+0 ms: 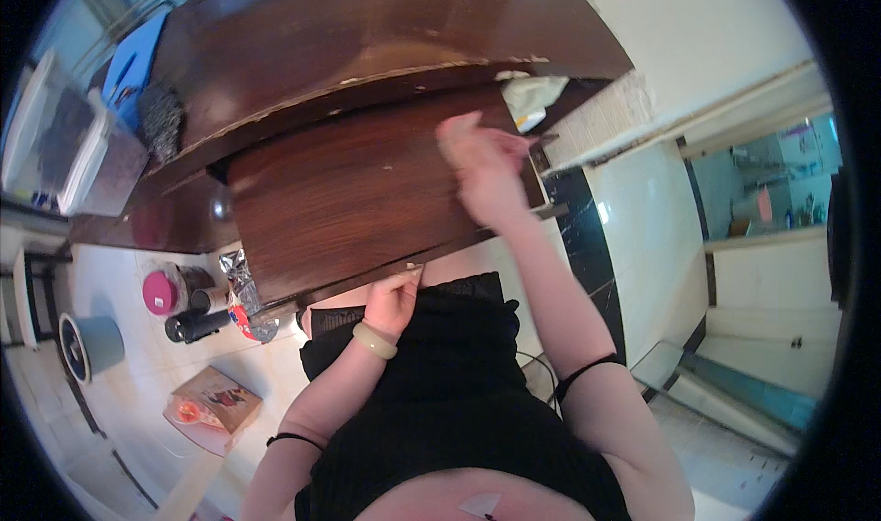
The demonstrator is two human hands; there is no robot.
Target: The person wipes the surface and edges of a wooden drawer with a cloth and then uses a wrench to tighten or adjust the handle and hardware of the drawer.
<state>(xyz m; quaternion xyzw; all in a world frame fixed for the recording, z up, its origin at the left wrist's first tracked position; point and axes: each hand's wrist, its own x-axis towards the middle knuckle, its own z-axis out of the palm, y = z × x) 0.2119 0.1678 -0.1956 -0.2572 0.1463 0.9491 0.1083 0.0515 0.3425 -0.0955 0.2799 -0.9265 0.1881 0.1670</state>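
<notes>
A dark brown wooden board (365, 184), like a pull-out shelf, extends from below the desk top (385, 32) towards my body. My left hand (396, 299), with a pale bangle at its wrist, has its fingers at the board's near edge; whether it grips the edge is unclear. Over the right part of the board is my right hand (485, 177), blurred, with a pink cloth (509, 146) in it. A crumpled pale bag or cloth (533, 98) lies beyond the board's far right corner.
At the desk's left end are clear plastic containers (110, 163), a blue folder-like item (138, 60) and a dark grey fuzzy bundle (162, 118). A pink-lidded jar (160, 292), a black bottle (196, 325), a cardboard box (220, 400) and a bin (93, 349) stand on the floor at left.
</notes>
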